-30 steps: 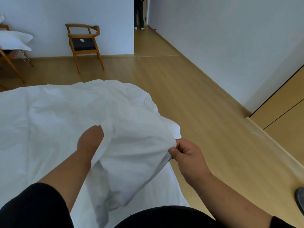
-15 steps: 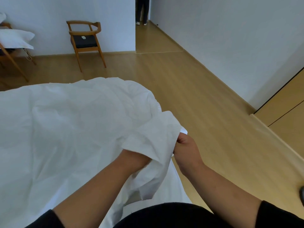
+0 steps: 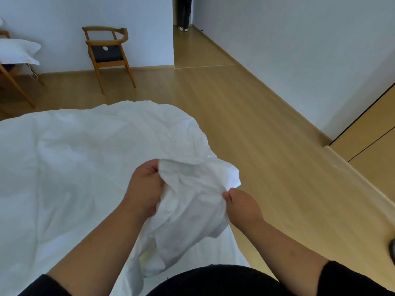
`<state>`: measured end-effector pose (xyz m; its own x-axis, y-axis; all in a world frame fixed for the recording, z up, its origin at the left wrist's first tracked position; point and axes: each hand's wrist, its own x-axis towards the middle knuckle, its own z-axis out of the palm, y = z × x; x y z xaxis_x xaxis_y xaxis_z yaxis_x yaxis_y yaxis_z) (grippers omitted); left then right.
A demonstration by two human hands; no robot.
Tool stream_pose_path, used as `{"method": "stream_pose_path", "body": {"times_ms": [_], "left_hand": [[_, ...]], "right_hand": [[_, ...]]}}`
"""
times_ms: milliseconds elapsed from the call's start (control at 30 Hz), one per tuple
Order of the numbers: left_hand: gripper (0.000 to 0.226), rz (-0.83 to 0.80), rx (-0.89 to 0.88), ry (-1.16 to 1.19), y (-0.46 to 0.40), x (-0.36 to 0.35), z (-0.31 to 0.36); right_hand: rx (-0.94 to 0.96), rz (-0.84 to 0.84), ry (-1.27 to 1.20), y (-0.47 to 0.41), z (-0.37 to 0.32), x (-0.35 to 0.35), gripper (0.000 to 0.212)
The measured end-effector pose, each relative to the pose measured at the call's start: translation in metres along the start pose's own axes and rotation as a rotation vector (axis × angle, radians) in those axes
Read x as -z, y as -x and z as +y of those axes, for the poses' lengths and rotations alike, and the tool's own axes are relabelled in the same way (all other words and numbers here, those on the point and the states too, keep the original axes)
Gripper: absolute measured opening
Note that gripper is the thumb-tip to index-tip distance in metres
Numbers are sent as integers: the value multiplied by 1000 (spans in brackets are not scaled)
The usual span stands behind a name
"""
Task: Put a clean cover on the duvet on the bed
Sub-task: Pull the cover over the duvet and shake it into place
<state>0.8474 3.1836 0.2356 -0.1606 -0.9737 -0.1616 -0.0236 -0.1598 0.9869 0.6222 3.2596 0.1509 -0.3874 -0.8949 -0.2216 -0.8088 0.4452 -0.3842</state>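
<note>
A white duvet in its white cover (image 3: 85, 167) lies rumpled across the bed and fills the left half of the view. At the bed's near right corner a bunch of the cover's cloth (image 3: 192, 193) is lifted off the bed. My left hand (image 3: 145, 186) grips this bunch from the left, fingers curled round the cloth. My right hand (image 3: 241, 206) pinches the cloth's right edge between thumb and fingers. Cover and duvet look alike, so I cannot tell where one ends.
Wooden floor (image 3: 256, 135) runs along the bed's right side to a white wall. A wooden chair (image 3: 106, 54) stands by the far wall, another with a white pillow (image 3: 17, 51) at far left. A person's legs (image 3: 183, 13) stand in the doorway. Wooden cabinet panels (image 3: 374, 135) are at right.
My left hand came out from under the cloth and now grips the corner from outside. My right hand kept its pinch and shifted slightly right. The view tilted a little down.
</note>
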Motion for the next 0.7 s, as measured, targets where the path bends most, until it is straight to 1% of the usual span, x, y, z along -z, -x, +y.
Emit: {"method": "stream_pose_path", "body": {"times_ms": [67,100,167,233,267,300,333,400,433,467,533,600,633,700], "left_hand": [[32,-89,35,-27,4,-8,-5],[35,-141,57,-9,9,-13,-7],[35,-226,91,65,17,-21,-12],[32,-198,107,71,19,-25,-11],[33,-163,106,40,17,-26,-11],[33,-126,111,20,15,-27,-10],[32,-93,123,8,12,-27,-10],[29,-60,177,33,10,-28,-9],[28,-76,209,48,10,-30,-9],[28,-110,240,65,9,-31,-10],[29,-197,298,132,10,-35,-12],[30,-263,318,192,9,-35,-15],[30,-272,295,176,8,-32,-16],[32,-235,184,-3,0,-22,-22]], "right_hand": [[-104,-159,133,-6,5,-5,36],[-130,-210,169,-8,4,-5,33],[-143,-255,225,-7,-7,5,26],[-118,-236,233,-2,-15,20,26],[-77,-196,191,3,-19,26,28],[-23,-162,87,9,-22,32,31],[21,-151,-86,18,-27,38,33],[44,-214,-493,33,-44,47,38],[46,-241,-614,38,-51,46,36],[48,-238,-638,39,-54,41,30],[44,-168,-563,36,-56,34,14],[82,-95,-587,35,-52,30,10],[106,-66,-664,36,-49,30,12],[105,-11,-785,41,-43,30,27]]}}
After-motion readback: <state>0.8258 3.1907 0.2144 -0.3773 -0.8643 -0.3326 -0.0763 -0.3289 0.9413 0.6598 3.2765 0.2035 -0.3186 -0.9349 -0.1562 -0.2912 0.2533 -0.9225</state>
